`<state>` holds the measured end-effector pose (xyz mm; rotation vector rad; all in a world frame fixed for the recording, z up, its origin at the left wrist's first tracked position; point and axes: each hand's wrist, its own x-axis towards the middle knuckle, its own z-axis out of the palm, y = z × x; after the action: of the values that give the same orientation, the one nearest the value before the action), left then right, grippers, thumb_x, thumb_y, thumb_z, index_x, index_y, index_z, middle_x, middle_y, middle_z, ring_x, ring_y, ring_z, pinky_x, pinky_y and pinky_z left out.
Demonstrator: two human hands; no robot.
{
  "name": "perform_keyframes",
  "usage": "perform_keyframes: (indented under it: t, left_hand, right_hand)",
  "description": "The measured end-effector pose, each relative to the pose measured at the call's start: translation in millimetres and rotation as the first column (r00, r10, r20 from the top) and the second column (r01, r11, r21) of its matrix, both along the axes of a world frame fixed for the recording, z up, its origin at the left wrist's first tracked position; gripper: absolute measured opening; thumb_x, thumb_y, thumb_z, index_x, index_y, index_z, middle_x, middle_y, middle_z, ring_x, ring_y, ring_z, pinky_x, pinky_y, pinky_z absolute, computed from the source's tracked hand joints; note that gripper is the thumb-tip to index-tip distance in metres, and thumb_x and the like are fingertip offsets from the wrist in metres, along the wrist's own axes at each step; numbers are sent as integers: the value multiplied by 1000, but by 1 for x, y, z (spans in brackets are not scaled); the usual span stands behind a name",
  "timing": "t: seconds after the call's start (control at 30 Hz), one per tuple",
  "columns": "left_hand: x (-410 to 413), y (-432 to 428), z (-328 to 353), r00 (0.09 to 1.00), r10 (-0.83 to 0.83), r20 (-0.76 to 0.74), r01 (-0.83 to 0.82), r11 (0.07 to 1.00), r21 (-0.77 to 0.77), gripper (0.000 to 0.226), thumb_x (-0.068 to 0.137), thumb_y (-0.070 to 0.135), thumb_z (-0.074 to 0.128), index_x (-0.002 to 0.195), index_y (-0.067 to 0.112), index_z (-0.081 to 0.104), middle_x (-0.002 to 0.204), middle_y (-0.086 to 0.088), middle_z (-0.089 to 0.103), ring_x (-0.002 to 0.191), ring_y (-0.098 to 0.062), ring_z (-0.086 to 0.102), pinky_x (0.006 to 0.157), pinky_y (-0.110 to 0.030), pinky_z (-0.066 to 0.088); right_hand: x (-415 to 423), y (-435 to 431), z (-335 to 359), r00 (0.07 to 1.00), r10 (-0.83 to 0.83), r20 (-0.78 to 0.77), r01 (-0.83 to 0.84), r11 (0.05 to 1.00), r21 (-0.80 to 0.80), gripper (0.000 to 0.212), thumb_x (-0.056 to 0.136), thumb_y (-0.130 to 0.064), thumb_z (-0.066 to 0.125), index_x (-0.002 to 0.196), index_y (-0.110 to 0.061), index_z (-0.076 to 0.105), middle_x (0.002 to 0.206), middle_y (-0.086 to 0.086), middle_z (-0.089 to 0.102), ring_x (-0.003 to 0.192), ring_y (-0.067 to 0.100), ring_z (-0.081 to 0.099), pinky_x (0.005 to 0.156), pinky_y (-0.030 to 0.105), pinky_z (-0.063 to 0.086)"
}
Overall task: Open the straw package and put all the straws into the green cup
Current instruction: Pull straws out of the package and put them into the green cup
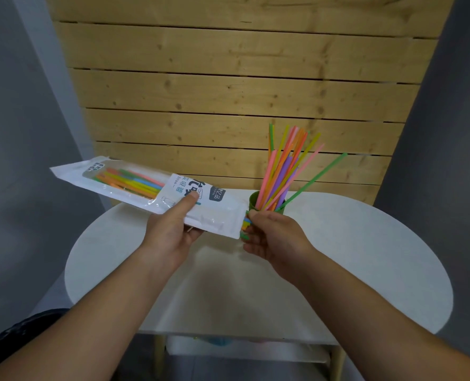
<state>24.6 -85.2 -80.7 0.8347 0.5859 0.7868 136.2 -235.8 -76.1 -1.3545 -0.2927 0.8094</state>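
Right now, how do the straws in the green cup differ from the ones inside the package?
The cup straws stand upright and fan apart in the green cup; the package straws lie nearly level, packed side by side. The cup straws are bare; the package straws sit inside the white package, their ends pinched by the right hand. Both sets are thin and multicoloured.

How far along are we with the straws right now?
Done: the straw package is open at its right end, and a bunch of straws stands in the green cup. In hand: the left hand holds the package while the right hand pinches straw ends poking out of the opening. Left: more straws are visible inside the package.
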Motion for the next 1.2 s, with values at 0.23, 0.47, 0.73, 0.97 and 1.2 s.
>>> perform_keyframes:
  t: [0.23, 0.47, 0.73, 0.97, 1.2]
  left_hand:
    - [1, -1, -2, 1000, -15, 17, 16, 999, -46, 24, 88, 7, 76, 110, 17, 71, 107, -7, 82, 98, -24, 79, 75, -45, 66]
    - [1, -3, -1, 998, -56, 34, 59, 995, -75, 29, 89, 9, 76, 115, 17, 70, 107, -7, 82, 96, -22, 79, 68, -39, 66]
    - [0, -5, 0, 996, -78, 47, 84, 989, -126, 27, 91, 8, 73, 117, 15, 68, 106, -8, 82, 92, -22, 80, 66, -37, 66]
    - [0, -7, 1, 994, -99, 37, 103, 982, -161, 25, 91, 7, 73, 115, 14, 68, 100, -8, 83, 86, -21, 80, 63, -35, 66]
    - [-5, 0, 6, 997, -35, 73, 51, 970, -237, 20, 91, 7, 74, 109, 12, 69, 91, -7, 83, 79, -20, 81, 59, -33, 65]
  right_hand:
    - [3, -4, 6, 999, -36, 28, 35, 999, 30, 9, 92, -8, 67, 86, -2, 71, 64, 8, 65, 51, 9, 63, 52, 22, 55]
    - [5, -4, 8, 998, -49, 45, 47, 998, 48, 15, 93, -18, 68, 99, -6, 71, 68, 6, 69, 54, 10, 64, 53, 23, 54]
    - [10, -6, 11, 960, -98, 261, 96, 995, 21, 17, 90, -23, 72, 101, -10, 73, 82, 13, 71, 57, 11, 63, 55, 25, 55]
    - [14, -6, 12, 952, -89, 293, 95, 995, -7, 9, 91, -11, 70, 93, -4, 74, 78, 13, 72, 55, 9, 62, 55, 20, 54]
    - [32, -20, 17, 955, -114, 275, 111, 993, 27, 7, 90, -10, 70, 85, -7, 75, 63, 4, 68, 57, 10, 62, 56, 22, 53]
